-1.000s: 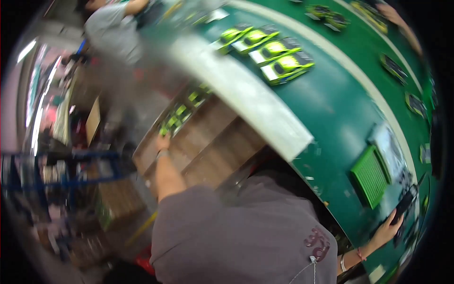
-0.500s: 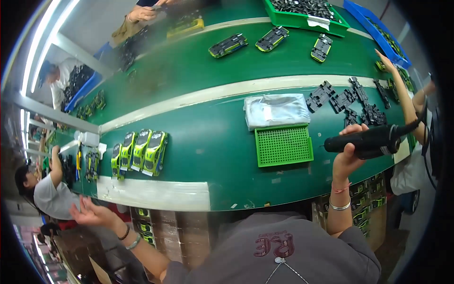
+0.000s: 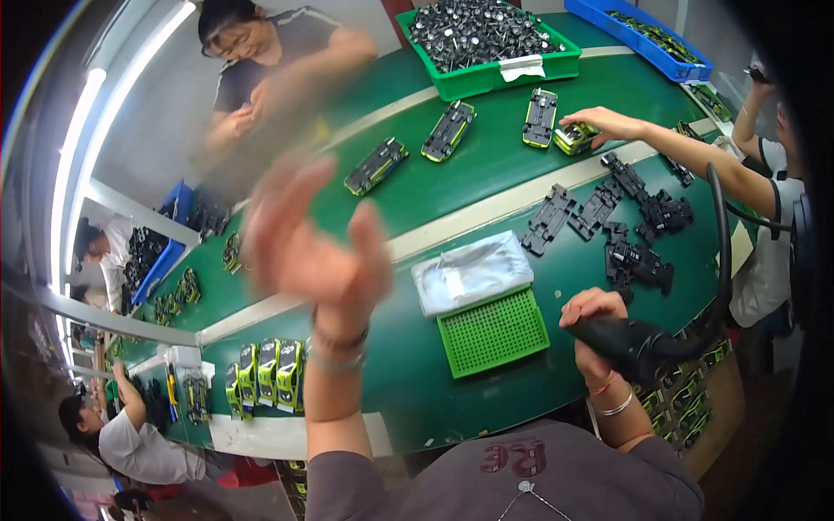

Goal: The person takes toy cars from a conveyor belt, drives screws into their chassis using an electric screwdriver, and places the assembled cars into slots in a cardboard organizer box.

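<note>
My left hand (image 3: 317,239) is raised over the bench, left of centre, smeared by motion. Its fingers look spread, with nothing seen in them. In my right hand (image 3: 595,317) is a black corded electric screwdriver (image 3: 630,347), held near the bench's front edge; its tip is hard to make out. Several black toy car chassis (image 3: 599,208) lie loose beyond that hand. Left of it sits a green perforated basket (image 3: 493,334) against a pale plastic-wrapped packet (image 3: 475,272). Several yellow-green toy cars (image 3: 268,373) stand in a row at the left.
Upside-down toy cars (image 3: 449,132) lie on the far green surface, past a white strip (image 3: 486,219). A co-worker's hand (image 3: 608,124) touches another car there. A green bin (image 3: 469,82) of small black parts and a blue tray (image 3: 643,39) stand farther back. The screwdriver's cable (image 3: 723,252) loops at right.
My left hand has swung up from the lower left over the bench. My right hand has lowered with the screwdriver, and the view has shifted. A co-worker's hand has reached in with a toy car.
</note>
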A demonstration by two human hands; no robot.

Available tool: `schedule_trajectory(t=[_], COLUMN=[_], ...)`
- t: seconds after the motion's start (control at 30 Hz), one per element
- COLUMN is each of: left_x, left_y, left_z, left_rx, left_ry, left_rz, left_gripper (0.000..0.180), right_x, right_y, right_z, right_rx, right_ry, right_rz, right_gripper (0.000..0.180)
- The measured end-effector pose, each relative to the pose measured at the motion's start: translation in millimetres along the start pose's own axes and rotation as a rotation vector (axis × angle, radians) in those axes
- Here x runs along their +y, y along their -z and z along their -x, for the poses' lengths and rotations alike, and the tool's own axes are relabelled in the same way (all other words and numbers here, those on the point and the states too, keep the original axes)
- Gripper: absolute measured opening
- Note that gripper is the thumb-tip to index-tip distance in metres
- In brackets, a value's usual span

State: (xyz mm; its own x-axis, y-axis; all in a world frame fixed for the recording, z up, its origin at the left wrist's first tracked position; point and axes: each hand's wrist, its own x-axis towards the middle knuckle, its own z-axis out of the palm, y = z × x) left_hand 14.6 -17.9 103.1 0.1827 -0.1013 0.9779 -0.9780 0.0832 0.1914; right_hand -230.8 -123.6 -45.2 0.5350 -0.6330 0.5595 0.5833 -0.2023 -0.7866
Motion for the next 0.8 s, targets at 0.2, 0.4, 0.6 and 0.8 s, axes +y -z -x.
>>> schedule_trajectory(t=[0.2,0.4,0.6,0.8], left_x=[-147,-153,-113,-50], left_y=[-141,-188,-139,-41], left_z=[67,115,63,32], left_rx=[-0.541,-0.904,-0.498,-0.552], left_ry=[0.129,0.482,0.239,0.105], left_rz=[-0.205,-0.273,0.039,0.229], left_gripper=[0.05,0.054,0.051,0.05], right_x=[-7,-6,-7,-4], right_y=[-9,-5,-2,-4], right_z=[-5,-5,-13,-14], right_rx=[0.093,0.149,0.125,0.142], right_ry=[-0.023,-0.053,-0.076,-0.103], right_rz=[-0.103,-0.091,0.067,0.057], right_gripper=[0.092,0.092,0.094,0.102])
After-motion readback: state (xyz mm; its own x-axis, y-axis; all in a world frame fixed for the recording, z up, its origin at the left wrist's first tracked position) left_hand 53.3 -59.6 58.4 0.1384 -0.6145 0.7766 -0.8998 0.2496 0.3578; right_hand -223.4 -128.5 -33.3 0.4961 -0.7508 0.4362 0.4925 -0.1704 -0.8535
